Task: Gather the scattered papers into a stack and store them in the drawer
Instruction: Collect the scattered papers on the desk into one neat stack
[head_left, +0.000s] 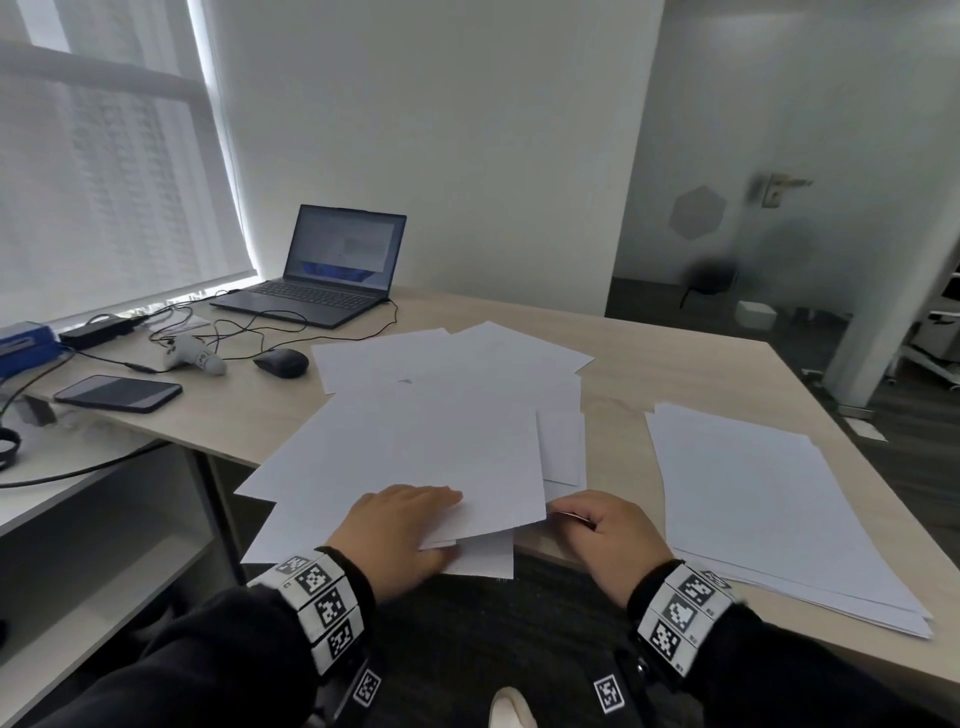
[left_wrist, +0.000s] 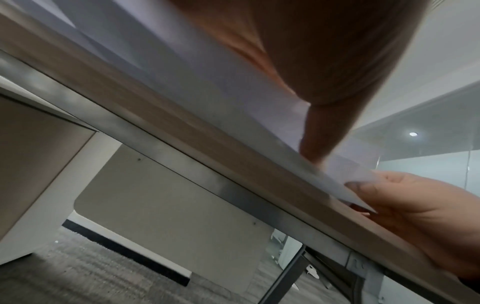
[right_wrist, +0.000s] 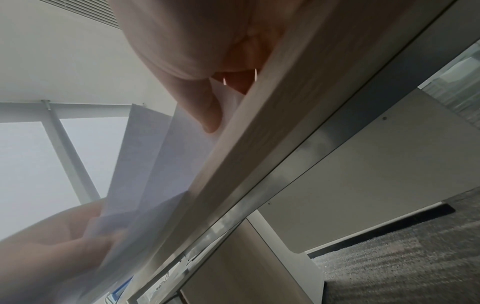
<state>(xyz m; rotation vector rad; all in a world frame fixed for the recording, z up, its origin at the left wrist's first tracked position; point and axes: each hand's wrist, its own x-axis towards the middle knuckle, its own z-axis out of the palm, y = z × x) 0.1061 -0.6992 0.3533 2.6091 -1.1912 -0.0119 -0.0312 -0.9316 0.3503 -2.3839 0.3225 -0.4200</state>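
A spread of loose papers (head_left: 441, 426) covers the middle of the counter (head_left: 675, 374), reaching its near edge. A second stack of papers (head_left: 769, 509) lies toward the right edge, apart from the spread. At the far left corner stands a laptop (head_left: 322, 275); a mouse (head_left: 281, 362) and a phone (head_left: 118, 393) lie nearer along the left edge.

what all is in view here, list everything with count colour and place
scattered papers: many, white, desk middle, overlapping
paper stack: one, white, desk right
laptop: one, dark, open, desk far left
mouse: one, black, beside the laptop
phone: one, dark, desk left edge
controller: one, white, between phone and mouse
desk: one, light wood
left hand: grips sheets at the near edge
right hand: pinches a sheet corner
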